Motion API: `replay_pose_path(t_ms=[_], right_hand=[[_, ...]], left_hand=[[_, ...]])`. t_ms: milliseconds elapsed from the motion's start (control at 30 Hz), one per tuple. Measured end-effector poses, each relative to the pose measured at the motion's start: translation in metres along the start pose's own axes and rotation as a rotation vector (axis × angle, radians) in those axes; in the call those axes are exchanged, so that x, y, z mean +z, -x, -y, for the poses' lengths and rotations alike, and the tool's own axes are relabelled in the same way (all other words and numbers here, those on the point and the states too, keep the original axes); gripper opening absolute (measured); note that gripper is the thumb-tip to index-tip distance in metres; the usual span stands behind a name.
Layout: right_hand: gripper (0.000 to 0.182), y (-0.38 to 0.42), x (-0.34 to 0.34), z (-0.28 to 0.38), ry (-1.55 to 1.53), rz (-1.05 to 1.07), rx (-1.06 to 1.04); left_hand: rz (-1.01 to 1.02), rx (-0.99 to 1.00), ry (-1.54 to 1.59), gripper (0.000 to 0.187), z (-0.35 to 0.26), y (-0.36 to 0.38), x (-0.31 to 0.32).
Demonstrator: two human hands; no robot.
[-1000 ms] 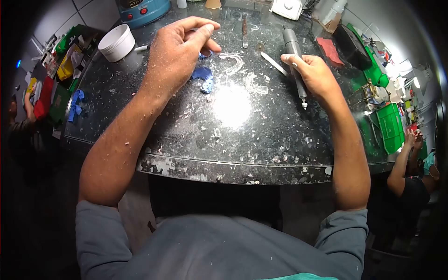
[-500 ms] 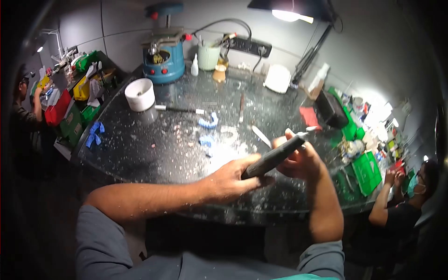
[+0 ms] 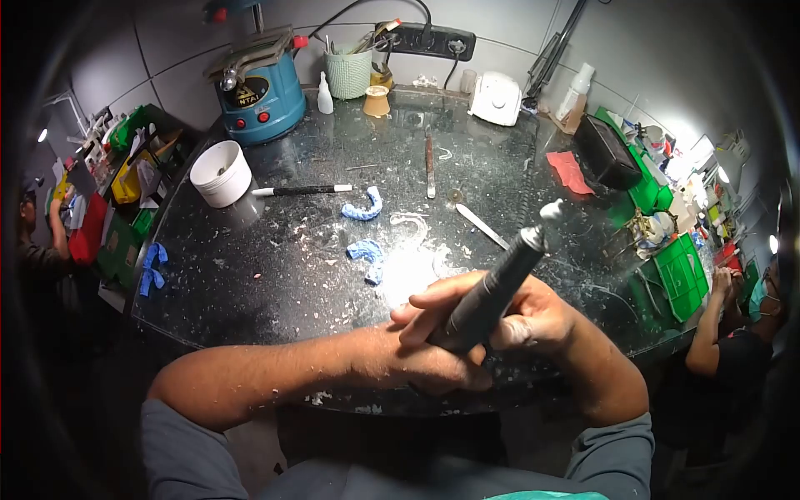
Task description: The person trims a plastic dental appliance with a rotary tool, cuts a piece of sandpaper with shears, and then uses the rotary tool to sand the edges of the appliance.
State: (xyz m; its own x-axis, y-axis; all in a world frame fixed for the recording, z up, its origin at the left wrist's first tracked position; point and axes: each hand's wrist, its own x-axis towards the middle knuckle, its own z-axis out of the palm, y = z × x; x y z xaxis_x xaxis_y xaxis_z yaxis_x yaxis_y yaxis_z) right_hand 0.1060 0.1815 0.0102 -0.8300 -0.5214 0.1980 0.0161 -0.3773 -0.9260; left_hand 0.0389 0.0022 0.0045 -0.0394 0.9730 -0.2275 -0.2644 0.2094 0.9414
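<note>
A dark rotary handpiece (image 3: 493,292) points up and to the right, with a small white tip (image 3: 551,209) at its upper end. My left hand (image 3: 433,354) is closed round its lower end. Against the right side of its body, my right hand (image 3: 542,317) grips with curled fingers, the thumb by the lower part; some fingers are hidden behind the tool. Beyond the hands lie two blue arch-shaped dental pieces (image 3: 364,205) and a clear arch-shaped piece (image 3: 410,222). A white-bladed knife (image 3: 481,226) rests just behind the handpiece.
White bits litter the dark table (image 3: 292,229). A white pot (image 3: 222,173), a black-and-white pen (image 3: 304,191) and a blue machine (image 3: 265,96) stand or lie left. A brown-handled tool (image 3: 430,167) lies centrally. Green trays (image 3: 682,275) crowd the right. Co-workers sit at both sides.
The handpiece has turned more upright, its tip now higher. My right hand has moved from near the tip down to the body. The view has shifted slightly.
</note>
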Motion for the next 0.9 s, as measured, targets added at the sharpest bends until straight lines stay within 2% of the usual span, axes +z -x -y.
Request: replay_pose_path(t_ms=[33,100,133,267,367,433,500,533,633,667,700,767,900], right_hand=[[0.070,0.000,-0.002,-0.003,0.007,0.004,0.000],[0.053,-0.002,-0.009,-0.009,0.095,-0.041,-0.135],[0.033,-0.002,-0.004,-0.004,0.101,-0.089,-0.127],[0.033,-0.002,-0.012,-0.006,0.238,-0.140,-0.144],[0.030,-0.002,-0.007,0.001,0.330,-0.177,-0.138],[0.030,-0.001,-0.004,0.002,0.312,-0.197,-0.126],[0.031,-0.002,-0.003,0.002,0.339,-0.255,-0.089],[0.031,-0.004,-0.004,-0.002,0.354,-0.267,-0.149],[0.033,-0.008,-0.010,-0.005,0.264,-0.310,-0.110],[0.034,-0.007,-0.011,-0.004,0.338,-0.330,-0.152],[0.036,-0.009,-0.011,-0.003,0.339,-0.446,-0.224],[0.034,-0.009,-0.016,0.008,0.099,-0.397,-0.438],[0.024,0.001,-0.038,0.019,0.091,-0.451,-0.571]], left_hand=[[-0.001,0.006,-0.004,0.015,0.010,-0.002,-0.005],[-0.071,0.277,-0.252,0.016,0.017,-0.003,-0.008],[-0.175,0.025,0.110,0.016,0.002,0.001,0.000],[-0.300,0.147,0.197,0.017,0.014,-0.007,0.002],[-0.382,0.087,0.081,0.014,0.001,-0.003,0.008],[-0.429,0.055,0.038,0.015,0.006,-0.006,0.009],[-0.591,0.174,-0.098,0.010,0.012,-0.009,0.011],[-0.637,0.190,-0.112,0.007,0.006,-0.008,0.014],[-0.667,0.223,0.009,0.011,0.015,-0.017,0.006],[-0.681,0.215,-0.038,0.013,0.014,-0.017,0.004],[-0.744,0.103,-0.188,0.016,0.005,-0.012,0.008],[-0.734,0.092,-0.204,0.017,0.011,-0.016,0.003],[-0.724,0.080,-0.274,0.020,-0.003,-0.014,0.017]])
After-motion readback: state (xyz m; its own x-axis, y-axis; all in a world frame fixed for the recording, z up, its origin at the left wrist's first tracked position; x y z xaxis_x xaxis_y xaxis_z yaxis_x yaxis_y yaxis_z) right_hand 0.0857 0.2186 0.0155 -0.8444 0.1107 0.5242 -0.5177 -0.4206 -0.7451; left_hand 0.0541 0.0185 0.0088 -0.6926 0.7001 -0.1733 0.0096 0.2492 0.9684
